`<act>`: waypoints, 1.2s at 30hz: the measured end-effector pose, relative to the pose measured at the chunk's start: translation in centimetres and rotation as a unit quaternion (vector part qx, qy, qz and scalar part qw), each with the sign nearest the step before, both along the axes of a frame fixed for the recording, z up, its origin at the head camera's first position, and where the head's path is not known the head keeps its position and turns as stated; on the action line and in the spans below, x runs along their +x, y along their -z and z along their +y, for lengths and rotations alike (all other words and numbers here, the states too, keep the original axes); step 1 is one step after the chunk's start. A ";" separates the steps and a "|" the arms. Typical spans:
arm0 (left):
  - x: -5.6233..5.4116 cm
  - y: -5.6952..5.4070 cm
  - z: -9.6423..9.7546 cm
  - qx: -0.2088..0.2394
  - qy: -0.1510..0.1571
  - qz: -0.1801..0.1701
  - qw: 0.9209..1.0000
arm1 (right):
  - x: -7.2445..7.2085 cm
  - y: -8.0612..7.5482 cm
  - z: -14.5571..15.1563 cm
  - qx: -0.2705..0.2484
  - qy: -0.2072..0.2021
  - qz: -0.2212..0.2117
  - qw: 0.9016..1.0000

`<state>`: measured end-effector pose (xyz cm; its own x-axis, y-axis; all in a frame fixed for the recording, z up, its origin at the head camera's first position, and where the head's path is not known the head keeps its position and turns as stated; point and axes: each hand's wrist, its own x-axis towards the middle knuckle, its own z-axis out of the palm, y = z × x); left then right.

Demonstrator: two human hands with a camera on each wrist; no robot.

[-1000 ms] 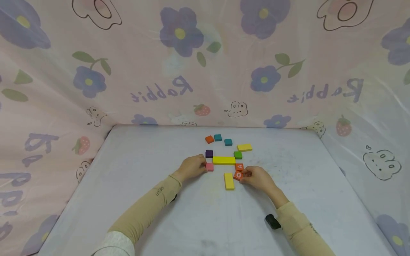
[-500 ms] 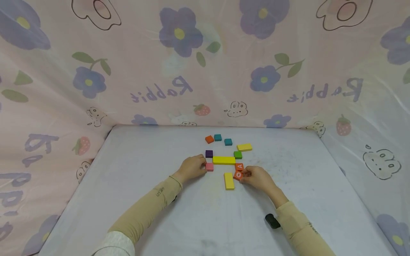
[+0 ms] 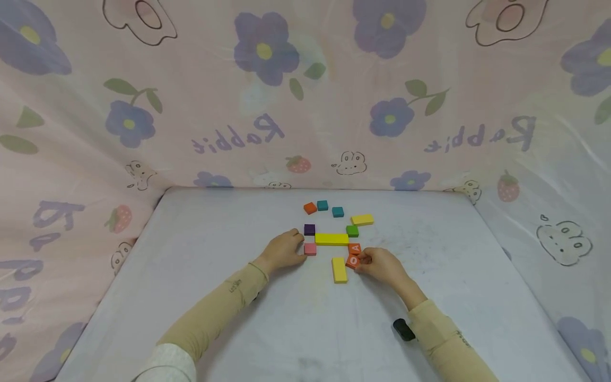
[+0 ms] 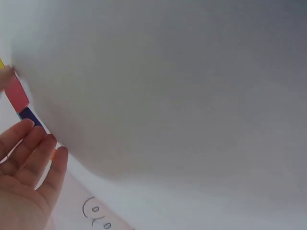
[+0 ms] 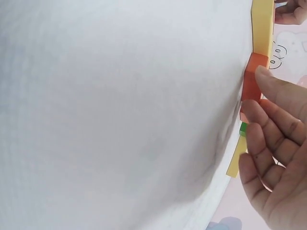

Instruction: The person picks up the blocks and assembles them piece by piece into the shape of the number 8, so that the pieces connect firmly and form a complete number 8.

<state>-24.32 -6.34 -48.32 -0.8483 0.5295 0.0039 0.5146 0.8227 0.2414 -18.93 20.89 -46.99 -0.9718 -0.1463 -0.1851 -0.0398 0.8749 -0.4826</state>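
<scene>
My left hand (image 3: 284, 249) is beside the pink block (image 3: 310, 249), its fingers relaxed and spread in the left wrist view. The thumb overlaps the pink block's end there, and the fingertips lie by the purple block (image 4: 31, 117). My right hand (image 3: 384, 265) pinches an orange block marked O (image 3: 352, 260) between thumb and index finger. That block stands slightly turned, right below another orange block marked A (image 3: 355, 248). A long yellow block (image 3: 331, 240) spans between the pink and purple pair and the green block (image 3: 352, 231) with the A block.
Another yellow block (image 3: 339, 270) lies left of the O block, nearer me. Farther back are an orange block (image 3: 310, 208), two teal blocks (image 3: 338, 212) and a yellow block (image 3: 362, 219). A patterned curtain (image 3: 305, 106) rises behind the white table (image 3: 215, 212).
My left hand has drawn slightly left from the pink block. The right hand stays at the O block, and the head view has shifted a little.
</scene>
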 end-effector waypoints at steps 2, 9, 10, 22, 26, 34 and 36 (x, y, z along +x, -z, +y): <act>-0.1 -0.2 -0.1 -0.012 -0.004 0.003 1.000 | 0.0 0.0 0.0 0.001 0.001 0.001 1.000; -1.3 -2.0 -0.1 -0.048 -0.018 0.053 0.997 | 0.0 0.1 0.1 0.002 0.004 -0.002 1.000; -1.6 -2.3 -0.1 -0.048 -0.021 0.061 0.997 | 0.0 0.1 0.1 0.002 0.004 -0.001 1.000; -5.3 -2.7 0.3 -0.066 -0.062 0.076 0.993 | 0.1 0.4 0.1 -0.007 0.005 -0.005 1.000; -6.0 -2.2 0.8 -0.099 -0.083 0.045 0.991 | 0.1 0.4 0.0 -0.003 0.008 -0.005 1.000; -6.7 -1.8 2.4 -0.127 -0.109 0.044 0.985 | 0.1 0.2 0.1 -0.003 0.008 0.005 1.000; -6.7 -1.8 2.6 -0.133 -0.113 0.042 0.984 | 0.1 0.2 0.1 -0.001 0.007 0.007 1.000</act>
<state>-31.04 -3.69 -46.54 -0.9472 0.3190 -0.0334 0.3201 0.9468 -0.0328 -18.81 20.99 -47.18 -0.9761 -0.1326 -0.1722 -0.0335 0.8747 -0.4835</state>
